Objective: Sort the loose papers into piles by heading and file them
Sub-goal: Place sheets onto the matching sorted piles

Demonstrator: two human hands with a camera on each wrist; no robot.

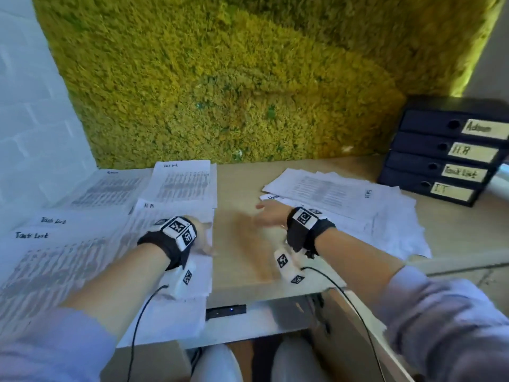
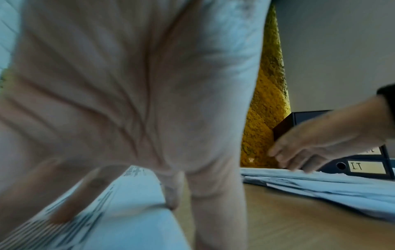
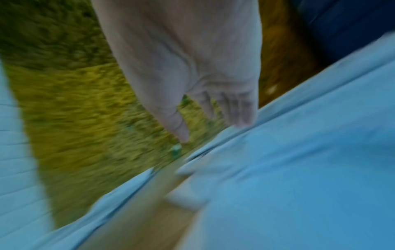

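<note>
Yellow-green moss wall (image 1: 220, 78) backs the wooden surface (image 1: 239, 183). Sorted sheets lie at the left: an "H.R" pile (image 1: 176, 216), "Task List" sheets (image 1: 55, 244) and one "Admin" sheet (image 1: 110, 186). The left hand (image 1: 202, 238) rests flat on the "H.R" pile, fingers straight, gripping nothing. The right hand (image 1: 271, 215) hovers with fingers extended and apart at the near-left edge of the loose paper heap (image 1: 358, 210). Four labelled binders (image 1: 446, 158) are stacked far right.
</note>
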